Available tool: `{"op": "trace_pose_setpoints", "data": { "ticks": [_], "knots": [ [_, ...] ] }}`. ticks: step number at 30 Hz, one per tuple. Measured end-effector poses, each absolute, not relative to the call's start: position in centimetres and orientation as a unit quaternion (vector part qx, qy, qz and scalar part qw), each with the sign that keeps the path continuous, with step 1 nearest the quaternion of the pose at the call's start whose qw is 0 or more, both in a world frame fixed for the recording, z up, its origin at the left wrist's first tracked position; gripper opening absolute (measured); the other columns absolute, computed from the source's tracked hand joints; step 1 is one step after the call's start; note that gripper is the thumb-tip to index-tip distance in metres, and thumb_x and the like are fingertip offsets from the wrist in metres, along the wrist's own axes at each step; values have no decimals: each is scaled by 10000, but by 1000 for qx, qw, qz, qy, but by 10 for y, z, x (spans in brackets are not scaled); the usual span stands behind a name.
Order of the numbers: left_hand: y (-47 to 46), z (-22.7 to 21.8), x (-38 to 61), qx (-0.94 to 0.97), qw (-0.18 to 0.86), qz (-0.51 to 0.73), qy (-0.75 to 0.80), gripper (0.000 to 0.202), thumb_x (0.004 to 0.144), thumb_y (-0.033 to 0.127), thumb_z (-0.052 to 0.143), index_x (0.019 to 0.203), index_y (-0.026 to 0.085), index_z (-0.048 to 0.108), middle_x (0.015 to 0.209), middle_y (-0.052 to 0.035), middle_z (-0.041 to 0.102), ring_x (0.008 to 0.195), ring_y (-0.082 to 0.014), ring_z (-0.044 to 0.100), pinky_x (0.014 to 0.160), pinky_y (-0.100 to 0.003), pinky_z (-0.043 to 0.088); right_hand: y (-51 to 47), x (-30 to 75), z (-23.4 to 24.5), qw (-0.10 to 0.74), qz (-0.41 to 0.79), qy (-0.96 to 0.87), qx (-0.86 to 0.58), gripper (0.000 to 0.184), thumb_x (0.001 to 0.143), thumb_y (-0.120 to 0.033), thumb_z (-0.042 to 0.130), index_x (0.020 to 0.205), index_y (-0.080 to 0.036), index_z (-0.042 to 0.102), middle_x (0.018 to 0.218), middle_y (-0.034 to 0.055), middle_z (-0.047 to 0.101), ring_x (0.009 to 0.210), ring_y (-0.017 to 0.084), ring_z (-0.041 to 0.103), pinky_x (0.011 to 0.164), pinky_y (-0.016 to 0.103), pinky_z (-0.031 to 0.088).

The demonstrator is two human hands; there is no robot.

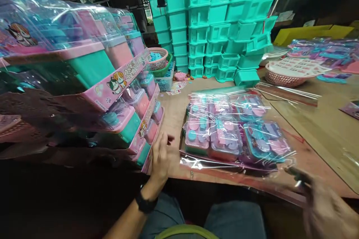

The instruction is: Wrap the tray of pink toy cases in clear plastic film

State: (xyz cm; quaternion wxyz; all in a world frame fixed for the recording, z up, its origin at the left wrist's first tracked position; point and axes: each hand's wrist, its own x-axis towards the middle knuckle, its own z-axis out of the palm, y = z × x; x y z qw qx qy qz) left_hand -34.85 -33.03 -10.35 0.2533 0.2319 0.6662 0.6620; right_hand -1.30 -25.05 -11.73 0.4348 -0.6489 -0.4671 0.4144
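Near, the blurred right hand (322, 205) pinches the slippery film of the light toy pack (235, 130); left hand (161, 157), fingers loosely open, holds nothing beside the stacked boxes (84, 78); grip the stiff tray edges, I think

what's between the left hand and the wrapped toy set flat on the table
In the head view, only a narrow strip of bare brown table separates the left hand from the wrapped toy set.

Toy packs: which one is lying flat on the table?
The clear-wrapped pack in the middle, lying flat by the blurred right hand. The others stand stacked on edge at the left, touched by the left hand.
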Motion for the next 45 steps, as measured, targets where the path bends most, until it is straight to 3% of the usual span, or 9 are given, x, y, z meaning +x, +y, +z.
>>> {"op": "trace_pose_setpoints", "data": {
  "ticks": [3,6,9,15,21,25,32,36,45],
  "knots": [
    [-360,-92,-330,304,344,651,605,419,874,618,639,944,213,724,874,-54,709,891,-217,657,875,-323,536,-281,-31,-122,534,508,-309,-601,567,745,-846,607,855,-300,710,1060,99,771,1097,346,695,933,474,616],
    [-366,-82,-313,289,422,631,584,353,729,466,830,929,190,737,789,-25,692,755,-165,634,716,-265,538,-299,-52,-126,514,511,-341,-599,550,536,-657,878,895,-278,707,895,56,768,875,281,718,724,350,642],
    [-364,-82,-308,275,443,620,586,259,750,412,810,777,171,722,707,-4,636,656,-120,551,615,-230,467,-310,-65,-128,499,550,-343,-575,505,533,-544,935,903,-267,731,873,42,782,821,249,745,679,272,646],
    [-370,-89,-314,282,468,607,578,357,788,487,780,735,169,627,659,25,569,634,-100,502,631,-222,420,-320,-78,-132,437,671,-319,-508,426,539,-387,976,914,-297,794,922,31,802,895,228,772,763,203,626],
    [-376,-89,-310,293,531,584,539,361,766,456,823,814,156,628,617,7,650,590,-102,580,661,-227,441,-329,-122,-130,400,714,-403,-408,432,690,-459,918,1079,-318,795,938,61,803,796,176,760,717,190,614],
    [-380,-88,-310,315,528,576,538,383,801,490,786,748,133,656,601,4,616,541,-80,512,593,-218,388,-331,-142,-132,402,672,-509,-358,318,780,-442,856,1074,-330,806,1092,65,795,962,182,762,867,205,595],
    [-383,-89,-315,357,525,548,545,456,848,560,707,667,146,642,566,1,575,585,-111,525,647,-245,415,-328,-162,-131,425,589,-599,-337,122,811,-398,823,900,-315,837,888,27,809,825,170,776,798,194,613],
    [-384,-92,-317,366,519,545,547,433,875,512,687,640,150,662,590,-11,610,624,-121,546,679,-252,425,-328,-165,-128,459,525,-640,-322,63,866,-340,775,841,-286,797,815,-9,782,751,136,744,751,175,598],
    [-382,-99,-307,386,476,563,555,235,878,342,706,780,186,852,859,-69,678,850,-174,633,790,-275,474,-343,-148,-146,462,392,-730,-315,59,943,-266,671,930,-270,729,889,3,743,859,132,729,814,157,573]
  ]
}}
